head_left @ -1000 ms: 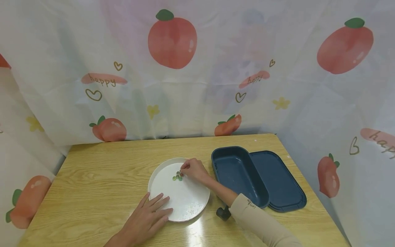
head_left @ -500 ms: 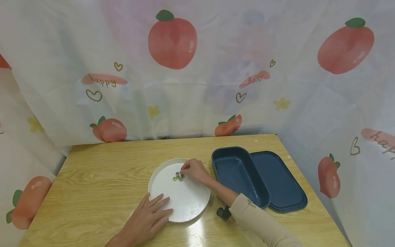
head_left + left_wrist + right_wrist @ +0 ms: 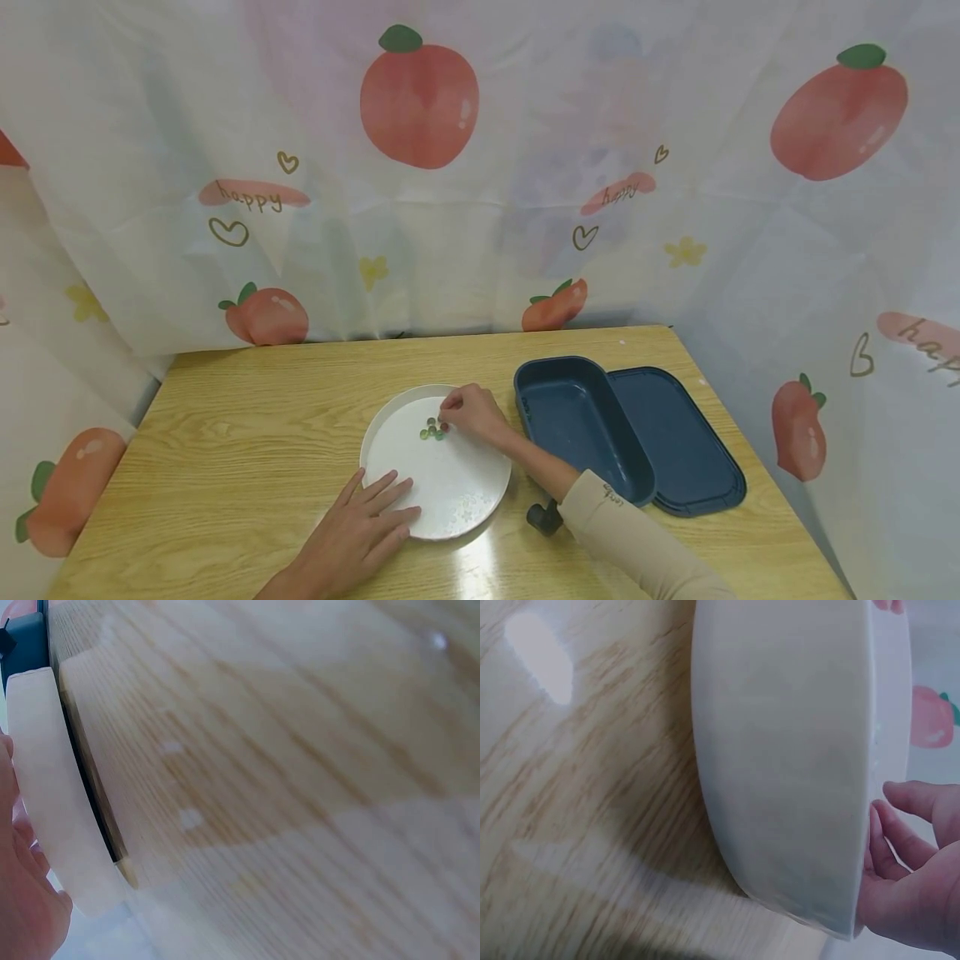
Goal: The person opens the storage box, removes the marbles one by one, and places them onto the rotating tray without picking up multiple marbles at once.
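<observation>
A round white plate with a raised rim (image 3: 457, 479) lies on the wooden table. Several small green glass marbles (image 3: 432, 430) sit in a tight cluster on its far half. My right hand (image 3: 472, 414) reaches in from the right, thumb and fingertips drawn together at the cluster's right edge, pinching a marble mostly hidden by the fingers. In the right wrist view, the plate's side wall (image 3: 787, 765) covers the marbles. My left hand (image 3: 367, 521) is spread over the near left rim, fingers straight on the plate. The left wrist view shows that hand (image 3: 30, 900) beside the plate's wall (image 3: 64, 795).
An open dark blue rectangular box (image 3: 581, 417) stands right of the plate, under my right forearm. Its matching flat lid (image 3: 682, 446) lies beside it. A small black object (image 3: 543, 518) is at my right wrist. A fruit-printed curtain (image 3: 480, 250) hangs behind the table (image 3: 255, 442).
My right fingertips shift very slightly at the marble cluster. The left hand, plate, box and lid stay where they were.
</observation>
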Available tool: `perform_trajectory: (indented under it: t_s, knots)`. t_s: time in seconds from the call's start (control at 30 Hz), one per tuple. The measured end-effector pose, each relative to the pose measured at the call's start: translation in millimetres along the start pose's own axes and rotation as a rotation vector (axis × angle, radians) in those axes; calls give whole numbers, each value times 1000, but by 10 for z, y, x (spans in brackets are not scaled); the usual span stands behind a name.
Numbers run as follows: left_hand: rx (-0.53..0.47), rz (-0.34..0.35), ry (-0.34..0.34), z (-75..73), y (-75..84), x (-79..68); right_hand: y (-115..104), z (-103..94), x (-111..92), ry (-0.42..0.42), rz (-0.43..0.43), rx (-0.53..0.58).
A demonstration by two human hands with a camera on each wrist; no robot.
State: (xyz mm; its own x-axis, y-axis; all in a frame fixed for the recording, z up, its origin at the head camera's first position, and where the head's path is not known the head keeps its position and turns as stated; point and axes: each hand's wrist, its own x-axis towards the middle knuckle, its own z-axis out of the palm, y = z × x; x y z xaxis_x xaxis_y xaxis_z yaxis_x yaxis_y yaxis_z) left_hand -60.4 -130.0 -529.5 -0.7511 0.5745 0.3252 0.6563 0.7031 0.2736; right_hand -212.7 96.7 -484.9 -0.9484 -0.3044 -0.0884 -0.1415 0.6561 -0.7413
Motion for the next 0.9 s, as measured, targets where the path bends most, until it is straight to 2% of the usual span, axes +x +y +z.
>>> perform_trajectory:
  t_s: [0.23, 0.43, 0.6, 0.7, 0.9]
  knots:
    - [-6, -17, -4, -4, 17, -7, -44, -107, -10, 21, -25, -6]
    - [4, -2, 20, 3, 20, -4, -146, -311, -69, 36, -54, 38]
    - [3, 5, 24, 0, 15, 1, -208, -503, -140, 45, -26, 95]
    - [3, 3, 20, -4, 18, 2, -200, -623, -175, 50, -26, 133]
    - [0, 5, 21, -2, 27, -2, -43, -850, -206, 31, -46, 210]
